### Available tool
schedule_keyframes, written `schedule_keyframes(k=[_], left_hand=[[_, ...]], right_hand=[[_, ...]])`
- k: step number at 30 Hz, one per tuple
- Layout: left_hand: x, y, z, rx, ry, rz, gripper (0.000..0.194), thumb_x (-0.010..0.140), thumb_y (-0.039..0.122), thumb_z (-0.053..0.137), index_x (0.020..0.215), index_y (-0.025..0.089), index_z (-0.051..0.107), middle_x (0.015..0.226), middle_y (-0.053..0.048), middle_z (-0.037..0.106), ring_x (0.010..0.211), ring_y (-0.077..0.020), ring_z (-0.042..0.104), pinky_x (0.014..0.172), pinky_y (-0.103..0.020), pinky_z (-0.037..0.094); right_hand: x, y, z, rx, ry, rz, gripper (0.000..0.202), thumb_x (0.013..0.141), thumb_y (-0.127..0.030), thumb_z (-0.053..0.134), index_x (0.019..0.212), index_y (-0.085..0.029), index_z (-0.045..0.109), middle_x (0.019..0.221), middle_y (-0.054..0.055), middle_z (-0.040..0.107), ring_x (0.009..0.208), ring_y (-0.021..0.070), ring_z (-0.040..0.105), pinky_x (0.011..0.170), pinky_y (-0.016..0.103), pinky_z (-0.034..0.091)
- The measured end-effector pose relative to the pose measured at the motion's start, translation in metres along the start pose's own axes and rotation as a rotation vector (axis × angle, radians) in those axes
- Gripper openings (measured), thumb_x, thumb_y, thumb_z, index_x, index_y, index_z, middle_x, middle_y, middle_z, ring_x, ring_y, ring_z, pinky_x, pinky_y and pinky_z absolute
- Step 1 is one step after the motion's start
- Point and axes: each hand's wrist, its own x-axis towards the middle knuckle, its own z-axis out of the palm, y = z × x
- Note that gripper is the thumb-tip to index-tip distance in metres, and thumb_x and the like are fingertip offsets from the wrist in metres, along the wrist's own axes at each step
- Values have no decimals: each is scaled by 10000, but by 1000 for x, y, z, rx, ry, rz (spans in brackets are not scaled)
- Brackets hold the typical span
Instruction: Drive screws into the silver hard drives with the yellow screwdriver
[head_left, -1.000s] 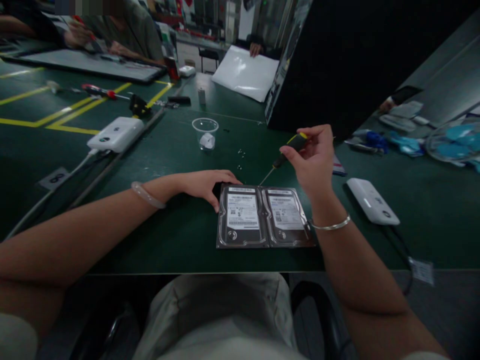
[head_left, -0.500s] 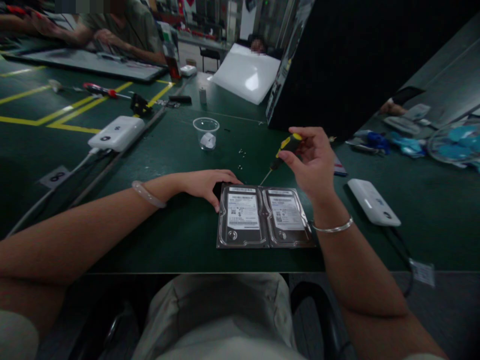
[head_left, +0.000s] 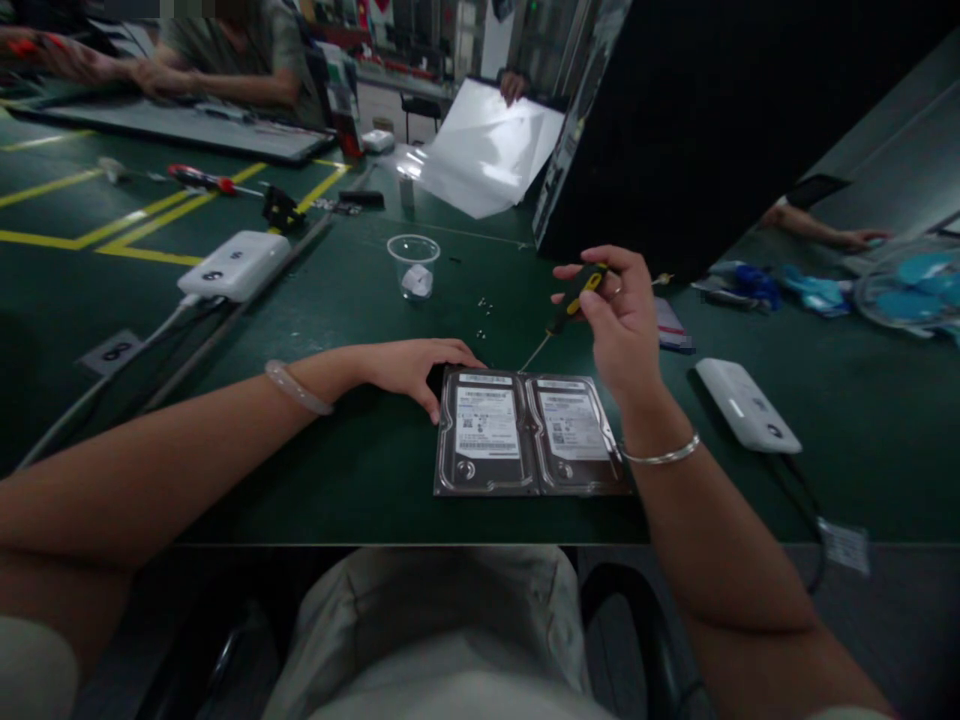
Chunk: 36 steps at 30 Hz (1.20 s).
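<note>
Two hard drives lie side by side near the table's front edge, the left drive (head_left: 487, 435) touching the right drive (head_left: 574, 440), labels up. My left hand (head_left: 412, 372) rests at the left drive's upper left corner, thumb and fingers apart around it. In my right hand (head_left: 619, 310) is a yellow and black screwdriver (head_left: 583, 292), held tilted, with its thin tip at the top edge where the drives meet. Several tiny screws (head_left: 484, 306) lie beyond the drives. A clear plastic cup (head_left: 415, 268) with a crumpled white piece inside stands behind them.
A white box with a cable (head_left: 234, 266) is at the left, and another white box (head_left: 748, 405) at the right. A big black panel (head_left: 697, 130) rises at the back right. People work across the table, one hand holding a white sheet (head_left: 487, 145).
The screwdriver handle has turned in my right hand, and my fingers have shifted around it. The white sheet at the back has moved and bent. My left hand and the drives stay put.
</note>
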Motion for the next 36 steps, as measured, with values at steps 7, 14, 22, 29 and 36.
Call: schedule_keyframes(k=[7, 14, 22, 29, 36], left_hand=[[-1, -3, 0, -24, -4, 14, 895, 641, 486, 908, 1420, 282, 517, 1387, -93, 537, 1309, -279, 526, 1135, -403, 373], [-1, 0, 0, -14, 1, 2, 889, 639, 477, 910, 1415, 277, 524, 1390, -95, 538, 1309, -283, 525, 1128, -403, 379], [0, 0, 0, -18, -6, -3, 897, 639, 485, 906, 1421, 278, 519, 1395, -98, 535, 1314, -286, 522, 1132, -406, 375], [0, 1, 0, -16, -4, 9, 887, 655, 499, 893, 1430, 281, 520, 1385, -100, 548, 1303, -294, 528, 1125, -420, 379], [0, -1, -1, -8, -10, 24, 887, 652, 498, 898, 1425, 286, 516, 1384, -94, 545, 1303, -281, 527, 1123, -397, 377]], right_hand=[[4, 29, -12, -188, 181, -13, 322, 859, -405, 714, 1131, -336, 555, 888, -35, 627, 696, 113, 643, 512, 234, 528], [2, 14, -8, -350, 255, -145, 379, 776, -466, 788, 1072, -306, 612, 935, -9, 558, 743, 139, 556, 632, 314, 516], [-2, 1, -7, -393, 103, -186, 375, 846, -441, 724, 1197, -356, 624, 1077, 6, 616, 828, 180, 599, 746, 391, 539], [1, 13, -9, -323, 172, -107, 352, 829, -427, 740, 1149, -330, 629, 1008, -5, 605, 755, 139, 574, 621, 307, 537], [2, 11, -6, -286, 189, -104, 361, 810, -479, 750, 1112, -320, 634, 959, -11, 586, 719, 117, 553, 562, 264, 521]])
